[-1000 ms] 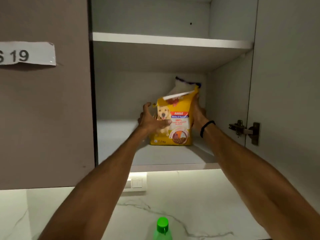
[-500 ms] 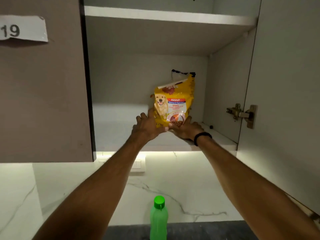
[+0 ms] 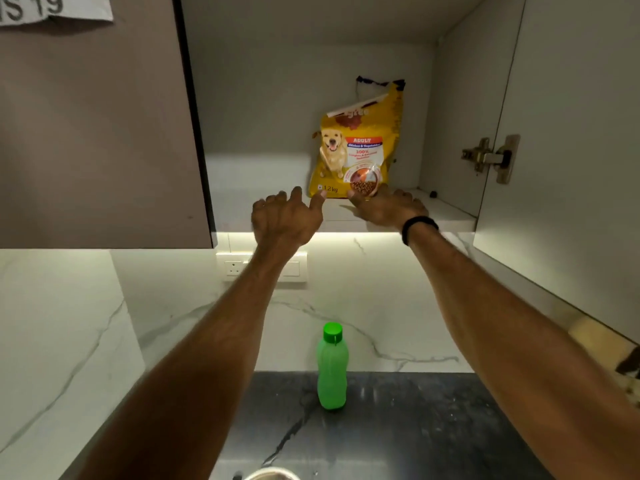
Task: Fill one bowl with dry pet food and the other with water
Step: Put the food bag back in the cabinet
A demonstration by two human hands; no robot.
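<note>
Kibble packaging dominated the upper centre of the frame: the yellow pet food bag (image 3: 356, 147), printed with a dog and the word ADULT, stood upright on the cabinet shelf (image 3: 450, 216) towards its right side, with its top torn open and folded. Both of the person's arms reached up from the lower corners towards it. The left hand (image 3: 287, 220) was held just below and left of the bag with its fingers loosely spread, and one fingertip overlapped the bag's lower left corner, though actual contact could not be judged. The right hand (image 3: 384, 206), with a black wristband (image 3: 419, 226) behind it, lay low at the bag's lower right corner with fingers stretched forward and uncurled; neither hand wrapped round the bag. At right hung the open cabinet door (image 3: 571, 133) with its metal hinge (image 3: 488, 157). At left was a closed brown door (image 3: 97, 133) carrying a paper label (image 3: 52, 8) in the upper left corner. Beneath the lit underside of the cabinet a white socket plate (image 3: 235, 268) sat on the marble wall (image 3: 69, 323). Lower centre, a green bottle (image 3: 331, 368) with its cap on stood upright at the back of the dark countertop (image 3: 415, 427). A curved pale rim (image 3: 270, 474) showed at the bottom edge, too cropped to identify.
</note>
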